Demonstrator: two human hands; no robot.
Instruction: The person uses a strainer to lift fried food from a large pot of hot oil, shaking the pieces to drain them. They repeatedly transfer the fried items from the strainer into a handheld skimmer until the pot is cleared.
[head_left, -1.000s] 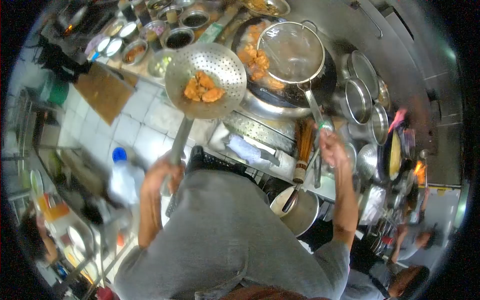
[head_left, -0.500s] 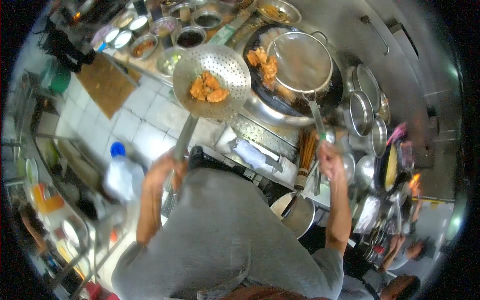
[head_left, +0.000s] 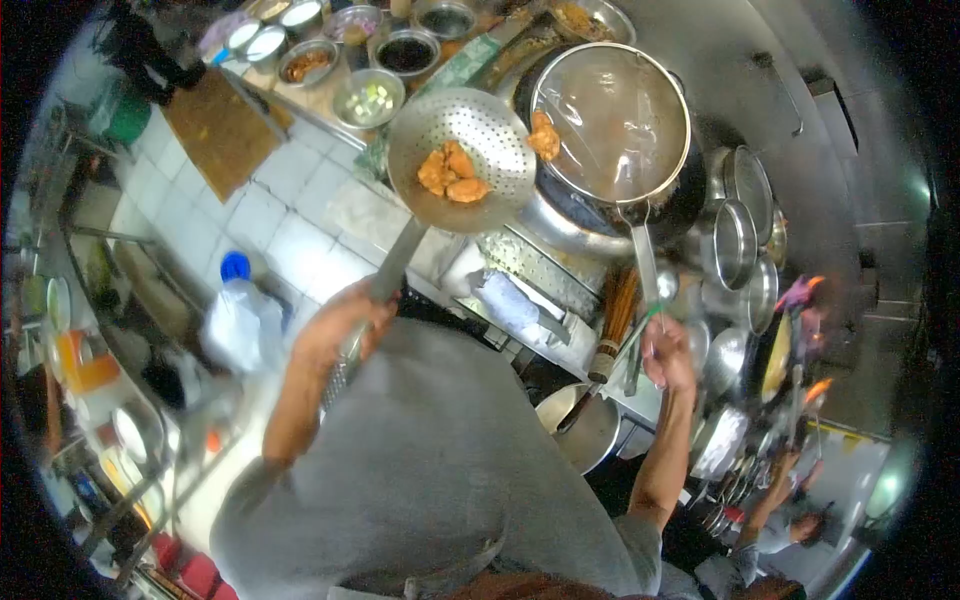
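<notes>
My left hand (head_left: 340,328) is wrapped round the handle of a large perforated skimmer (head_left: 500,150), held left of the wok. Several browned fried pieces (head_left: 452,172) lie in its bowl. My right hand (head_left: 668,352) grips the long handle of a round fine-mesh strainer (head_left: 620,120), which is over the dark wok (head_left: 690,185) and covers most of it. Another fried piece (head_left: 543,137) shows at the strainer's left rim, close to the skimmer's edge.
Metal bowls of ingredients, one with chopped green pieces (head_left: 368,98), line the counter at upper left. Stacked round sieves (head_left: 735,245) sit right of the wok. A bamboo brush (head_left: 615,320) and a pot (head_left: 590,440) are nearer me. Flames (head_left: 818,390) and another person's arm (head_left: 770,500) appear at right.
The skimmer with its pieces has shifted right, toward the strainer. The strainer appears larger and covers more of the wok, and fewer fried pieces show beside it.
</notes>
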